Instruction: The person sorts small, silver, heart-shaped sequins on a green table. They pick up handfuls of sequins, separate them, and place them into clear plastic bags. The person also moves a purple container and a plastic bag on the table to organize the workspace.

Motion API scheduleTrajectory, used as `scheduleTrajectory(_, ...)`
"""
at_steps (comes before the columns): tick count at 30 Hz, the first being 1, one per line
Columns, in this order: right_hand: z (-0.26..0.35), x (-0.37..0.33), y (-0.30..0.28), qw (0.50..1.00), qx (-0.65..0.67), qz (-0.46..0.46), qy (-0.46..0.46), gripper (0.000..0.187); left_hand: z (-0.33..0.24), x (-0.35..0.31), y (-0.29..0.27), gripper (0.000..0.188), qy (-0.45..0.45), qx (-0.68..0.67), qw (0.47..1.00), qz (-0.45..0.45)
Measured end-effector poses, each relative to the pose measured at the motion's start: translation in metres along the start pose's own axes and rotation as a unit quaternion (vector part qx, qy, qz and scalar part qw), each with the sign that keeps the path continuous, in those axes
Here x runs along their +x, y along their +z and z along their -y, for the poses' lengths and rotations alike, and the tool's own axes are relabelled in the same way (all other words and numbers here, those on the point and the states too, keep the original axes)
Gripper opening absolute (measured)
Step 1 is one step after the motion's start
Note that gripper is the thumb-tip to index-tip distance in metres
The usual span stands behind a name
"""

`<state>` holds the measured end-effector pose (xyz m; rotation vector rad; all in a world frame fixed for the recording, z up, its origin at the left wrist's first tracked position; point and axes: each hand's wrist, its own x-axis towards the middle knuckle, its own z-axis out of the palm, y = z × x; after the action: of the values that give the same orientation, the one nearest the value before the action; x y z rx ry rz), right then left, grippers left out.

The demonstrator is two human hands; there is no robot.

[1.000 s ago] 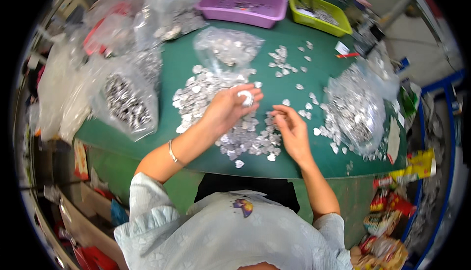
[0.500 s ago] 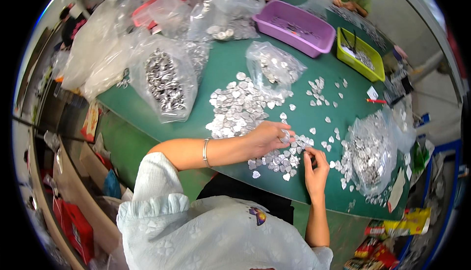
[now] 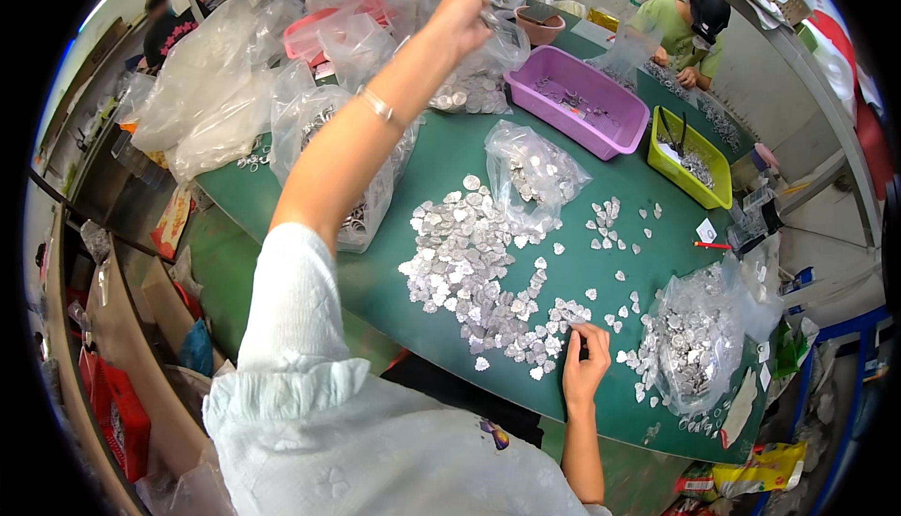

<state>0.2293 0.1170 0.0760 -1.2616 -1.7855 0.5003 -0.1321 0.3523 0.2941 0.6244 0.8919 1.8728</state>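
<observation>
My left arm is stretched far forward, and my left hand (image 3: 460, 24) is curled closed above the clear bag of round silvery pieces (image 3: 472, 96) at the back. What its fingers hold, if anything, is hidden. On the near part of the green table (image 3: 394, 314), my right hand (image 3: 587, 364) rests with thumb and forefinger drawn together at the right edge of a pile of silvery heart-shaped pieces (image 3: 469, 267). Whatever sits at those fingertips is too small to tell from the pile. Behind the pile, a crumpled clear bag (image 3: 533, 178) holds similar pieces.
A large open bag of heart pieces (image 3: 694, 338) stands at the right. Farther back are a purple bin (image 3: 615, 144) and a yellow-green basket (image 3: 718, 195). Clear bags (image 3: 221, 103) crowd the back left. A person in green (image 3: 662, 23) works across the table.
My left hand has swung from the near pile up and forward to the bags at the back. My right hand stays by the pile's edge. The view has shifted slightly.
</observation>
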Motion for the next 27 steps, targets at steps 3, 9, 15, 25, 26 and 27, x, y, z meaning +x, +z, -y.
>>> scheduleTrajectory(3,0.0,-0.002,-0.003,1.0,-0.003,-0.012,0.005,0.01,-0.003,0.013,0.013,0.033,0.032,-0.04,0.998,-0.023)
scheduleTrajectory(9,-0.008,0.002,-0.005,0.999,-0.003,0.018,-0.034,0.011,0.037,-0.062,-0.003,0.043,0.036,-0.03,0.994,0.098)
scheduleTrajectory(15,0.01,0.021,-0.009,0.981,-0.076,0.154,-0.088,0.044,0.084,-0.258,-0.073,0.034,-0.042,0.449,0.76,0.468)
scheduleTrajectory(25,0.009,-0.004,-0.023,0.936,-0.118,0.32,-0.083,0.06,0.143,-0.337,-0.119,0.036,0.144,0.571,0.679,0.439)
scheduleTrajectory(26,0.01,-0.006,-0.026,0.936,-0.108,0.327,-0.075,0.061,0.144,-0.352,-0.122,0.032,0.087,0.475,0.764,0.427)
scheduleTrajectory(27,0.007,-0.009,-0.028,0.944,-0.068,0.32,-0.046,0.062,0.135,-0.362,-0.117,0.026,-0.012,0.395,0.803,0.446)
